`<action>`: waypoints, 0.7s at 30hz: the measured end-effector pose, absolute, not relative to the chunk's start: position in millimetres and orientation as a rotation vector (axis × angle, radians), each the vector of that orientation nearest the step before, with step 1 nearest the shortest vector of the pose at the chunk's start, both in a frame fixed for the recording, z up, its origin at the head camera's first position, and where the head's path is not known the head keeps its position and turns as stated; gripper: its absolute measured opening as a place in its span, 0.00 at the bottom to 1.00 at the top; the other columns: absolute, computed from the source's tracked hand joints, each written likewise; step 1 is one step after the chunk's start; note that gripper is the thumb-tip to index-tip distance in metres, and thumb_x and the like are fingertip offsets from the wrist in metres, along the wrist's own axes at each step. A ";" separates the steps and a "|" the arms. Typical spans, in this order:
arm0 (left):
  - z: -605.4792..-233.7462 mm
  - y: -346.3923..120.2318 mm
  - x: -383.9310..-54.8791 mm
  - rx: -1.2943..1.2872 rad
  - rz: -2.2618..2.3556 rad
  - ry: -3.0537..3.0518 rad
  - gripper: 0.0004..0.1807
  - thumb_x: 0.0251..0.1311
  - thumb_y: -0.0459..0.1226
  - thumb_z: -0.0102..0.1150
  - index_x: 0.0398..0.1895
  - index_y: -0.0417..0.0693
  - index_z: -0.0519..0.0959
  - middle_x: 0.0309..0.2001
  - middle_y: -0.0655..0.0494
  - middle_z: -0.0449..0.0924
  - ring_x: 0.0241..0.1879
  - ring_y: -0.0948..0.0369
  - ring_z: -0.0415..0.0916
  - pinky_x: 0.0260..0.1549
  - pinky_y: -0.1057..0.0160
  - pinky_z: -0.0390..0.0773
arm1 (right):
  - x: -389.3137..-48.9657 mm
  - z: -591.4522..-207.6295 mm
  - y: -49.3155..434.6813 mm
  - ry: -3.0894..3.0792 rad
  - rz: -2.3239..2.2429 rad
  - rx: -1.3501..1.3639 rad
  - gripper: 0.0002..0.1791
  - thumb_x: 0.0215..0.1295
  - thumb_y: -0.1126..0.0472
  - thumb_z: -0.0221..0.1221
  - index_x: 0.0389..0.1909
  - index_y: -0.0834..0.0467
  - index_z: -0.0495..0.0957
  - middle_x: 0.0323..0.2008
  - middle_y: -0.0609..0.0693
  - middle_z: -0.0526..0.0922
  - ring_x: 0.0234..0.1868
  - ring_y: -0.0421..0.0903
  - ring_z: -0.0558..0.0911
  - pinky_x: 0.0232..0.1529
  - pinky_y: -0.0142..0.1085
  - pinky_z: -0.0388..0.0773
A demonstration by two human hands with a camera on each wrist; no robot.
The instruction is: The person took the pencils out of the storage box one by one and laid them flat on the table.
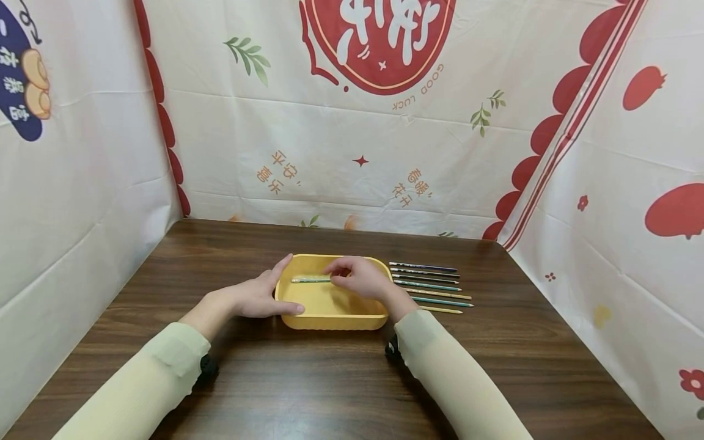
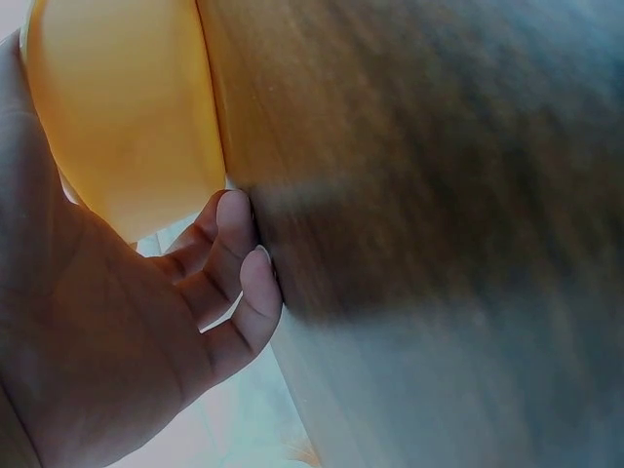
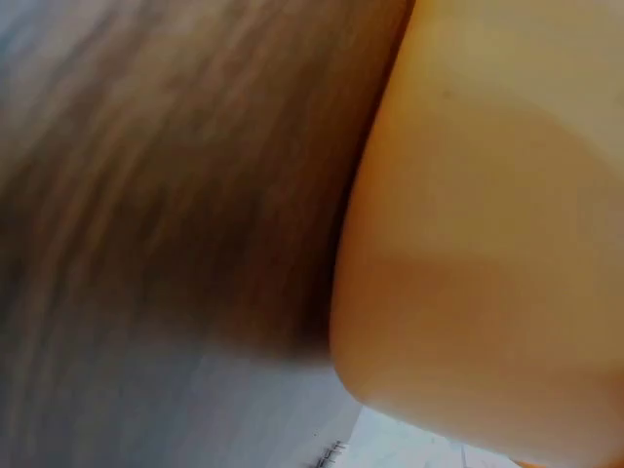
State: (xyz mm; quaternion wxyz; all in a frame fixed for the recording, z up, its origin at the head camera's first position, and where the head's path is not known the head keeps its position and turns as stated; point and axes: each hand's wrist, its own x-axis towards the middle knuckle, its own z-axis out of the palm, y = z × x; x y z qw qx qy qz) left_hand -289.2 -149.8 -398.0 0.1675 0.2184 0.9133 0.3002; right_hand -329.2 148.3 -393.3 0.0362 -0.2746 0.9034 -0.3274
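Note:
A yellow plastic tray [image 1: 333,322] sits on the table in the head view. My left hand [image 1: 258,296] holds its left end, thumb lapping over the near rim and index finger along the far-left corner. In the left wrist view, the other fingertips [image 2: 234,210] curl low beside the tray wall [image 2: 136,107], close to the tabletop. My right hand [image 1: 360,278] reaches inside the tray and pinches a green patterned pencil [image 1: 309,280], which lies crosswise with its right part hidden by the fingers. The right wrist view shows the tray's outer wall [image 3: 468,273], not the hand.
Several pencils [image 1: 434,285] lie roughly parallel on the wooden table [image 1: 308,385] right of the tray, their left ends close to it or behind the right wrist. Printed cloth [image 1: 330,122] hangs behind the table and along both sides.

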 end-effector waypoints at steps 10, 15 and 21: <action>-397.2 -151.0 -289.6 0.629 0.839 2.611 0.72 0.62 0.73 0.66 0.92 0.63 0.27 0.89 0.33 0.42 0.88 0.33 0.44 0.80 0.27 0.56 | -333.9 -398.7 146.9 2.691 -1.022 -0.842 0.16 0.76 0.66 0.66 0.61 0.57 0.88 0.55 0.52 0.92 0.54 0.44 0.86 0.60 0.38 0.82; -397.6 -151.4 -289.9 0.643 0.858 2.600 0.72 0.63 0.72 0.66 0.92 0.64 0.26 0.89 0.33 0.42 0.88 0.33 0.45 0.80 0.28 0.57 | -334.3 -399.7 148.6 2.646 -0.922 -0.888 0.22 0.75 0.64 0.67 0.68 0.54 0.85 0.65 0.51 0.88 0.67 0.50 0.84 0.71 0.46 0.78; -398.3 -151.3 -290.4 0.645 0.864 2.597 0.72 0.63 0.72 0.67 0.92 0.63 0.26 0.89 0.32 0.43 0.87 0.33 0.47 0.79 0.28 0.59 | -333.8 -400.9 149.0 2.617 -0.814 -0.924 0.27 0.75 0.64 0.67 0.72 0.50 0.83 0.71 0.50 0.84 0.72 0.50 0.80 0.76 0.49 0.75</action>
